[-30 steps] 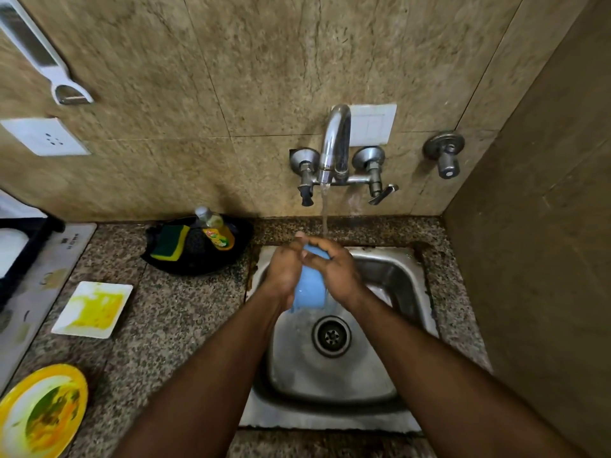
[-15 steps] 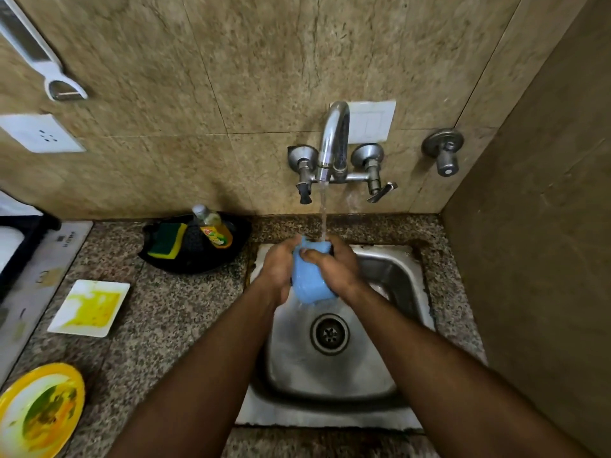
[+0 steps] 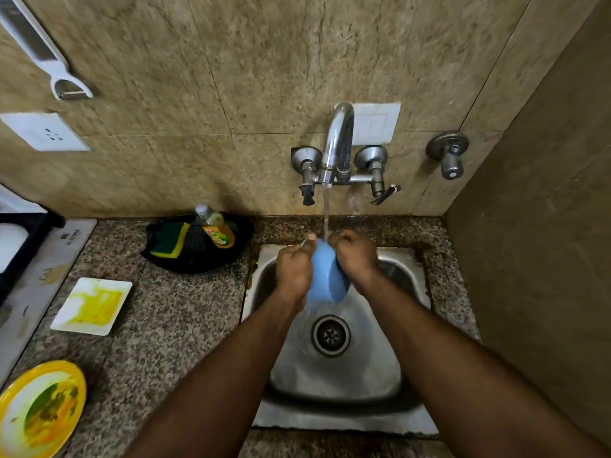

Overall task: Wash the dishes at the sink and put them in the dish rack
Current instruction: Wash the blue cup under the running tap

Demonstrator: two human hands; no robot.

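A light blue cup [image 3: 325, 279] is held over the steel sink [image 3: 337, 375], tilted with its base toward me. My left hand [image 3: 294, 269] grips its left side with the thumb on the rim. My right hand [image 3: 353, 252] curls over its right edge, fingers hidden inside or behind it. Water runs from the tap [image 3: 337, 143] onto the cup's top. A dirty white square plate [image 3: 92, 305] and a dirty yellow plate [image 3: 39, 408] lie on the counter at the left.
A black dish [image 3: 201, 259] behind the sink's left corner holds a green-yellow sponge [image 3: 168, 241] and a soap bottle [image 3: 215, 226]. A stove edge [image 3: 36, 269] is at far left. A wall [image 3: 545, 226] closes the right side. No dish rack is in view.
The cup has been turned between my hands under the stream; my right hand moved from its front up over the rim, and the base now tips toward me.
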